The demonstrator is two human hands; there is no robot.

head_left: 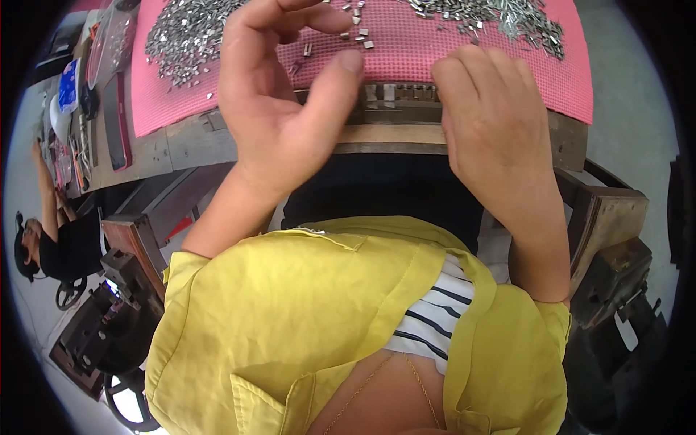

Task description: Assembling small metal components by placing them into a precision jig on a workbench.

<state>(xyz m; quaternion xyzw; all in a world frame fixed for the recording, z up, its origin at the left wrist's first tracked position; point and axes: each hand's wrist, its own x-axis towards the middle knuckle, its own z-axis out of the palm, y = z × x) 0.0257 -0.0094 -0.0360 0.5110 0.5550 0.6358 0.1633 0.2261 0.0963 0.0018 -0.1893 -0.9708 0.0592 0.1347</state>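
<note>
My left hand [279, 101] is raised over the near edge of a pink textured mat [170, 109]. Its thumb stands well apart from the bent fingers, and nothing shows between them. My right hand [496, 109] is curled palm down at the right end of a narrow metal fixture [417, 94]. Its fingertips are pressed together beside the fixture; whatever they hold is hidden. Small shiny metal pieces [389, 94] sit in a row in the fixture. A few loose metal clips [362, 34] lie on the mat beyond my left thumb.
Heaps of small metal parts lie at the far left [185, 43] and far right [533, 25] of the mat. A phone [116, 119] and assorted tools lie on the wooden bench [192, 145] to the left. Another person [61, 239] is at work farther left.
</note>
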